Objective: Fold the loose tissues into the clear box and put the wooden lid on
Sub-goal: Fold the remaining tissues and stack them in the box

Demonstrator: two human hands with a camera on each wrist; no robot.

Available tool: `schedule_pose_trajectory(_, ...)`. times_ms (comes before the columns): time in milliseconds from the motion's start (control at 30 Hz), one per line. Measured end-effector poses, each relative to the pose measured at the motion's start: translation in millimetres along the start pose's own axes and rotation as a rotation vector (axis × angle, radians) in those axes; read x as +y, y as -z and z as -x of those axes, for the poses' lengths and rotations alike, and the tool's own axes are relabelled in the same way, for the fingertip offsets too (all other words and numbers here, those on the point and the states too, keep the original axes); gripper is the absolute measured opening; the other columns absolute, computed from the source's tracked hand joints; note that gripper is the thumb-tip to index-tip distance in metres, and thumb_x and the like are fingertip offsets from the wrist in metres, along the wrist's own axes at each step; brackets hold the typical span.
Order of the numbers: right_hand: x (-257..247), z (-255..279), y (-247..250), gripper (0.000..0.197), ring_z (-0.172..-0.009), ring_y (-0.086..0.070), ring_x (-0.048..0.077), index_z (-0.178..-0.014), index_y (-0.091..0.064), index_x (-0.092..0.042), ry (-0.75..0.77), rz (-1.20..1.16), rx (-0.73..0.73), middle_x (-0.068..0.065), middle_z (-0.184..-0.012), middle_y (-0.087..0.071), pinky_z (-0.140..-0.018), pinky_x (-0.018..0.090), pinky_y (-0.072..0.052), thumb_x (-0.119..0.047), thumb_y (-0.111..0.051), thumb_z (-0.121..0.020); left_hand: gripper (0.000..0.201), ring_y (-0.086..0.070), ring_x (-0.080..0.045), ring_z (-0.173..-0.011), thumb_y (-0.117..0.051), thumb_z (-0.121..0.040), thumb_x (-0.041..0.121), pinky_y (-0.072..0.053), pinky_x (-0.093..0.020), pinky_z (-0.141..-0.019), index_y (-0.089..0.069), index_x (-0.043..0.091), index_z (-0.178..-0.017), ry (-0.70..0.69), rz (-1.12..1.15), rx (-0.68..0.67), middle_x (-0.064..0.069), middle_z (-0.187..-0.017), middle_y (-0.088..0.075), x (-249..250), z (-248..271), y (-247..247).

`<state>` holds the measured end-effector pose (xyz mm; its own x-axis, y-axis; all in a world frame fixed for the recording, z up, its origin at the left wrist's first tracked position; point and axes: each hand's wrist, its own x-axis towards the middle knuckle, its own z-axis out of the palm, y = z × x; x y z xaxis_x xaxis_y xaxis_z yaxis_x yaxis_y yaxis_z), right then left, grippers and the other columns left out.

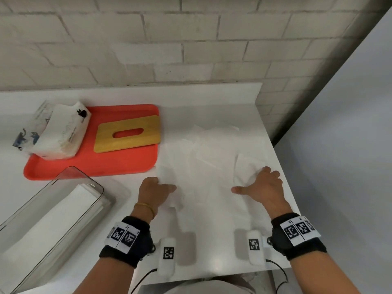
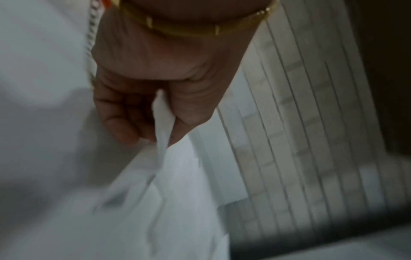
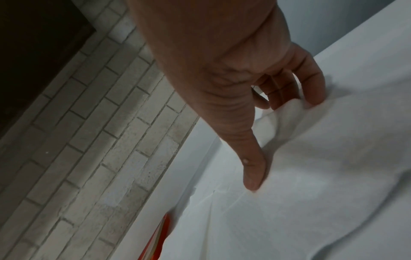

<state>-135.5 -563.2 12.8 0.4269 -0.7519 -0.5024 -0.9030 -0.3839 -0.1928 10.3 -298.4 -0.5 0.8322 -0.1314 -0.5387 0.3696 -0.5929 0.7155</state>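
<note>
- Your left hand (image 1: pixel 153 190) pinches an edge of the loose tissues (image 1: pixel 210 158) between thumb and curled fingers.
- Your right hand (image 1: pixel 263 187) rests on the same tissues, thumb out, fingertips bunching a fold.
- The tissues lie spread over the white counter (image 1: pixel 222 107).
- The clear box (image 1: pixel 51 219) stands at your left, folded tissue inside.
- The wooden lid (image 1: pixel 127 133) lies on the red tray (image 1: pixel 91 166).

A pale brick wall (image 1: pixel 148 39) (painted off-white) rises behind the white countertop (image 1: pixel 212 98), evenly lit.
</note>
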Motion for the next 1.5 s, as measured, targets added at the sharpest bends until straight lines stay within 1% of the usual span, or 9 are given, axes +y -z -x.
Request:
schedule_pose_trajectory(267,21,1,6,0.135,-0.140,-0.048,0.035,-0.158,-0.018,0.000,-0.026,-0.252,-0.050,0.019,-0.157,-0.036,-0.105,0.039,-0.047,-0.035,-0.103,-0.059,0.057,-0.049,-0.019,-0.060,-0.082,-0.084,0.058,-0.036,-0.029,-0.057,-0.062,0.005,-0.076,-0.132,0.085,-0.124,-0.004,-0.068,-0.053,-9,31,63)
schedule_pose_trajectory(467,34,10,17,0.062,-0.105,-0.074,0.021,-0.127,-0.065,-0.012,0.067,-1.029,-0.149,0.005,-0.119,-0.077,-0.088,0.034,-0.057,-0.006,-0.094,-0.072,0.042,-0.060,-0.023,-0.073,-0.073,-0.095,0.039,-0.047,-0.038,-0.072,-0.074,-0.002,-0.090,-0.295,0.273,-0.256,-0.013,-0.081,-0.067,-7,54,80)
schedule_pose_trajectory(600,18,38,40,0.049,-0.121,-0.070,0.027,-0.132,-0.067,-0.009,0.294,-1.306,-0.468,0.008,-0.127,-0.075,-0.113,0.046,-0.048,-0.005,-0.080,-0.085,0.007,-0.073,-0.012,-0.083,-0.075,-0.096,0.020,-0.057,-0.026,-0.072,-0.078,0.016,-0.101,-0.316,0.335,-0.382,-0.001,-0.096,-0.081,2,59,45)
schedule_pose_trajectory(700,-5,57,41,0.055,-0.125,-0.067,0.032,-0.142,-0.059,-0.011,0.423,-1.394,-0.624,0.015,-0.134,-0.070,-0.108,0.044,-0.051,0.001,-0.069,-0.089,0.039,-0.066,0.000,-0.123,-0.076,-0.094,0.015,-0.050,-0.028,-0.110,-0.070,0.032,-0.129,-0.286,0.327,-0.497,0.015,-0.120,-0.077,4,53,16)
schedule_pose_trajectory(867,-34,66,7,0.054,-0.105,-0.077,0.025,-0.133,-0.061,-0.012,0.399,-1.109,-0.505,0.008,-0.116,-0.079,-0.081,0.034,-0.062,0.000,-0.082,-0.084,0.045,-0.066,-0.038,-0.127,-0.058,-0.095,0.001,-0.052,-0.052,-0.108,-0.069,0.014,-0.137,-0.132,0.527,-0.618,-0.015,-0.135,-0.071,10,53,-17)
schedule_pose_trajectory(1033,-38,63,-19,0.038,-0.093,-0.079,0.014,-0.115,-0.073,-0.016,0.369,-0.944,-0.416,-0.002,-0.102,-0.081,-0.070,0.022,-0.058,-0.020,-0.090,-0.081,0.040,-0.070,-0.039,-0.120,-0.053,-0.100,0.024,-0.053,-0.049,-0.102,-0.073,0.005,-0.129,0.026,0.673,-0.611,-0.021,-0.133,-0.070,14,57,-16)
schedule_pose_trajectory(1133,-45,65,-25,0.038,-0.093,-0.078,0.008,-0.114,-0.075,-0.021,0.436,-0.840,-0.393,-0.009,-0.103,-0.081,-0.078,0.024,-0.059,-0.024,-0.092,-0.080,0.053,-0.069,-0.036,-0.122,-0.048,-0.107,0.048,-0.049,-0.051,-0.108,-0.072,0.008,-0.133,0.045,0.619,-0.628,-0.018,-0.132,-0.072,16,54,-9)
schedule_pose_trajectory(1300,-54,44,-9,0.057,-0.094,-0.072,0.006,-0.115,-0.072,-0.030,0.539,-0.582,-0.381,-0.014,-0.103,-0.074,-0.092,0.032,-0.060,-0.048,-0.097,-0.066,0.031,-0.074,-0.031,-0.113,-0.076,-0.095,0.028,-0.052,-0.059,-0.108,-0.076,0.015,-0.123,-0.158,0.413,-0.423,-0.007,-0.120,-0.079,9,37,-6)
schedule_pose_trajectory(1500,-46,-59,32,0.086,-0.141,-0.045,0.029,-0.155,-0.044,-0.023,0.480,-0.057,0.158,0.007,-0.153,-0.047,-0.115,0.039,-0.038,-0.052,-0.083,-0.083,0.025,-0.075,-0.038,-0.109,-0.083,-0.085,0.021,-0.057,-0.050,-0.102,-0.083,0.010,-0.108,-0.148,0.488,-0.342,-0.014,-0.113,-0.080,-1,35,25)
